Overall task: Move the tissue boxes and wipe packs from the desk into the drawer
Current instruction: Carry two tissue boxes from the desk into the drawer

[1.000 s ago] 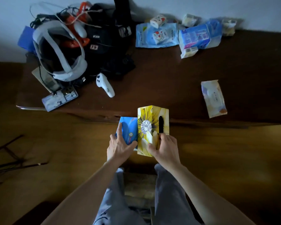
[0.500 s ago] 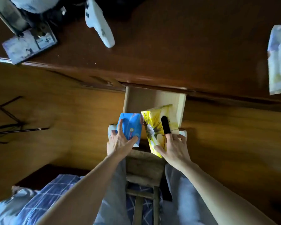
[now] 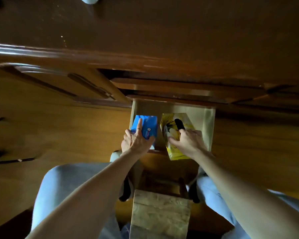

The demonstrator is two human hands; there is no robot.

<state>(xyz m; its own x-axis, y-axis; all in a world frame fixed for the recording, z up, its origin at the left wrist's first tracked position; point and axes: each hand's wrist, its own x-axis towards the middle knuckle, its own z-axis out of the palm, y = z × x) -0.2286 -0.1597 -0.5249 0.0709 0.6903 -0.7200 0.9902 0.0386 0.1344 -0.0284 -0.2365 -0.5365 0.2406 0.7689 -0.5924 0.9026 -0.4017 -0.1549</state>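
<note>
Two tissue boxes held in the open drawer, one in each hand.

The left hand grips the blue box, fingers spread over its top and thumb on its right side; the box sits at the drawer's left wall. Just beside it, with a narrow gap between, the right hand clasps the yellow box, tilted, its near end sticking out over the drawer's front edge. The drawer stands pulled out below the desk. A wooden stool shows between the person's knees.
</note>
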